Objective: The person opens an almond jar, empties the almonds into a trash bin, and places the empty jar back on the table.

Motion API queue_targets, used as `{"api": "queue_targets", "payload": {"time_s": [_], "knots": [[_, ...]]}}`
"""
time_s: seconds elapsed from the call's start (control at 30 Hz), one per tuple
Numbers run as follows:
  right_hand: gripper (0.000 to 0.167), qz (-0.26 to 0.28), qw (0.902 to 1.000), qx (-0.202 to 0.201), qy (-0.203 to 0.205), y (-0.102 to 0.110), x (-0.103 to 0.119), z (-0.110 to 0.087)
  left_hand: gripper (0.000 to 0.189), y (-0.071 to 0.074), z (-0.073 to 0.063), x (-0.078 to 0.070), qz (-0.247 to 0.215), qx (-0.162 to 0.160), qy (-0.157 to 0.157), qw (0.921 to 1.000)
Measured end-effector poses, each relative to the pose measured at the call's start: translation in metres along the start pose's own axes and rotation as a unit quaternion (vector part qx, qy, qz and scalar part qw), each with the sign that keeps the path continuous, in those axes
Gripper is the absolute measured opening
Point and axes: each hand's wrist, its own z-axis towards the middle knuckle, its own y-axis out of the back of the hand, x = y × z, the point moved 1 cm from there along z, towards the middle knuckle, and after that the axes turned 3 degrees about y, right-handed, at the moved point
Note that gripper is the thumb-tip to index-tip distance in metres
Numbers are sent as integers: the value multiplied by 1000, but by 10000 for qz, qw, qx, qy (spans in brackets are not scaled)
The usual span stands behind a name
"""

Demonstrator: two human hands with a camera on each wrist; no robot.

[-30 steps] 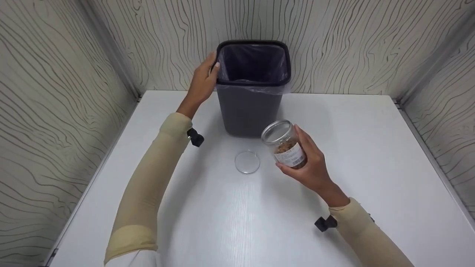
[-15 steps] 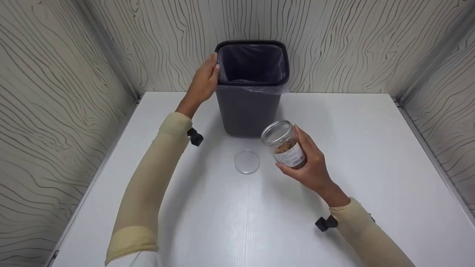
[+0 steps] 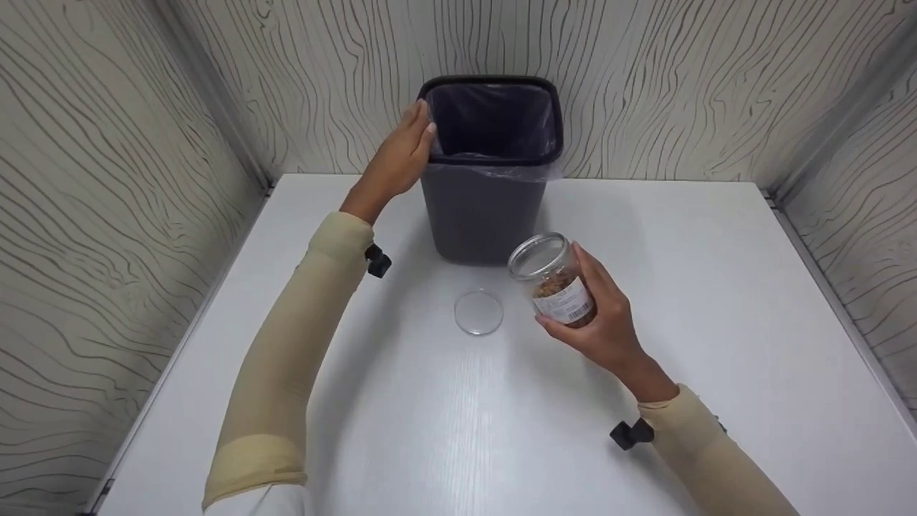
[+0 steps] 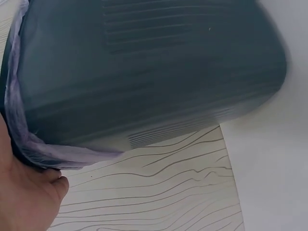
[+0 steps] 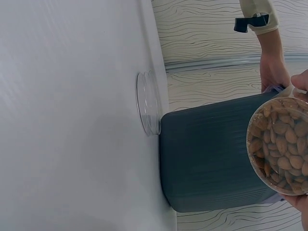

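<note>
At the back of the white table stands a dark grey trash bin [image 3: 483,215], lined with a clear plastic bag [image 3: 501,172] folded over its rim. My left hand [image 3: 401,154] holds the left side of that rim; in the left wrist view its curled fingers lie against the bag's edge. My right hand [image 3: 605,322] grips a clear, lidless jar [image 3: 555,287], tilted with its mouth toward the bin and apart from it. Almonds [image 5: 284,144] show through the jar's base in the right wrist view, and a white label with a barcode is on its side.
A clear round lid [image 3: 478,312] lies on the table [image 3: 430,430] in front of the bin, left of the jar. Wood-patterned panels [image 3: 322,86] enclose the table at the back and on both sides.
My left hand has shifted slightly right and further over the bin's rim. The right hand and the jar have hardly moved; the lid lies where it was.
</note>
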Motion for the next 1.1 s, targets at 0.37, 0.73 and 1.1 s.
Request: {"api": "queue_targets", "payload": {"time_s": [0.37,0.73,1.1], "knots": [[111,13,9999,-33,-135,-2,4,-1,65,5,-1,-2,258,379,77,9989],[110,-99,9999,3,19,2,-2,4,64,7,-1,-3,311,271,57,9991],[109,-120,9999,24,65,6,-6,10,63,4,2,-3,310,332,116,9989]]}}
